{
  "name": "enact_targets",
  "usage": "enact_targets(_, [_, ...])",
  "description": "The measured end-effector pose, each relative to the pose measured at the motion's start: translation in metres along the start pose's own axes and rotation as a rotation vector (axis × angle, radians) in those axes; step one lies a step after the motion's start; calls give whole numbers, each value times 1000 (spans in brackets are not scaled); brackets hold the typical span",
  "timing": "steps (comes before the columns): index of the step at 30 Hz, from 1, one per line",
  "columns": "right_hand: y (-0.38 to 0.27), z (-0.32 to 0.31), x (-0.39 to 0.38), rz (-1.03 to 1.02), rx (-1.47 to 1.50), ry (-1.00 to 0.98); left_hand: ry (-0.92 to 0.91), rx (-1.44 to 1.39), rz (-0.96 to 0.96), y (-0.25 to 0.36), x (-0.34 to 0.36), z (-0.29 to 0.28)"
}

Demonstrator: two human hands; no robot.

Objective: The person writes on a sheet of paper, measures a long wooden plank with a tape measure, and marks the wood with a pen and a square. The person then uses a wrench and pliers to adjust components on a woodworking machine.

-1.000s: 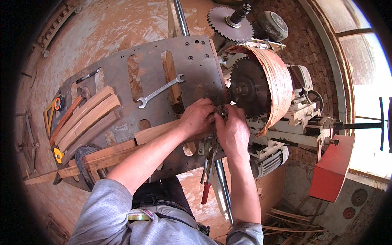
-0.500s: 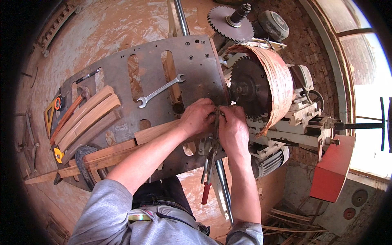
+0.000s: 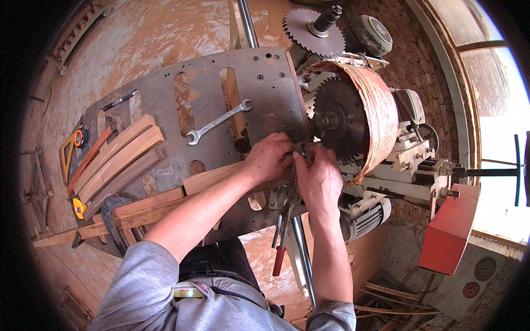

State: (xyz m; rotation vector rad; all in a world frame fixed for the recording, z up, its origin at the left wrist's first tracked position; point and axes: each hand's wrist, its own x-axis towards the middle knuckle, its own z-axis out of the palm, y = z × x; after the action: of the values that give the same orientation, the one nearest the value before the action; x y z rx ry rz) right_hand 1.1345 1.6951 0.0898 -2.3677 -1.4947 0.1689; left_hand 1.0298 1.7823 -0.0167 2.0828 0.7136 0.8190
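My left hand (image 3: 269,159) and my right hand (image 3: 319,177) meet at the right end of a slotted metal table (image 3: 182,74). The fingers of both are closed around a small dark metal part (image 3: 298,148), mostly hidden by them. Beneath my hands a metal mechanism runs toward me, ending in a red-handled lever (image 3: 279,261). Just beyond my right hand stands a toothed circular saw blade (image 3: 345,118), partly wrapped by a curved reddish guard (image 3: 378,105). An open-ended wrench (image 3: 219,122) lies on the table, left of and beyond my left hand.
Curved wooden strips (image 3: 113,160) lie on the table's left, with a hammer (image 3: 114,122), a pen-like tool (image 3: 120,101) and a tape measure (image 3: 79,208). A dark clamp (image 3: 113,223) sits by a long wooden piece (image 3: 143,212). Another saw blade (image 3: 313,34) stands behind. A motor (image 3: 367,218) is at right.
My right hand's fingers have shifted slightly, and the knuckles sit a little farther right. My left hand stays almost in place. The wrench and wooden strips have not moved on the table.
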Motion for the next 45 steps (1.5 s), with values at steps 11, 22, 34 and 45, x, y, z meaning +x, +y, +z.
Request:
enact_targets(11, [2, -1, 1, 43, 27, -81, -14, -10, -17, 2, 0, -1])
enact_targets(22, [11, 0, 3, -135, 105, -22, -14, -13, 1, -2, 0, 1])
enact_targets(34, [4, -4, 1, -89, 56, 0, -18, -7, -22, 1, 0, 0])
enact_targets(45, [13, -1, 5, -147, 37, 43, -9, -41, -10, 1, -1, -3])
